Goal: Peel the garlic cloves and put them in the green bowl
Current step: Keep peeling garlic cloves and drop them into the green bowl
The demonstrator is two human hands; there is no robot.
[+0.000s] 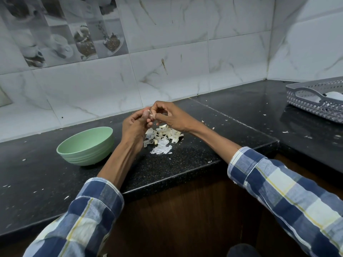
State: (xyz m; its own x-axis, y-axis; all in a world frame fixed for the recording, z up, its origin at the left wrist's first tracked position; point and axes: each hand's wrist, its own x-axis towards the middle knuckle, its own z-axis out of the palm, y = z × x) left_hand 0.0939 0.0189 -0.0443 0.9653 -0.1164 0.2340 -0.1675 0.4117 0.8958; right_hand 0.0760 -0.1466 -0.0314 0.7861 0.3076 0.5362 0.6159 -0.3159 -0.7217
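Green bowl point(85, 145) on bench point(185, 156), contents hidden from head view. My left hand point(134, 125) and right hand point(170, 115) both pinch one garlic clove point(149, 115), part-peeled. Skins pile point(163, 138) beneath suggests several peeled.

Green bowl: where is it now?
Head view: the green bowl sits on the black counter, beside the left hand, left of the peel pile.

Both hands, left hand point(134, 125) and right hand point(169, 115), pinch a garlic clove point(150, 114) above the peel pile point(163, 139), green bowl point(87, 145) at nine o'clock.
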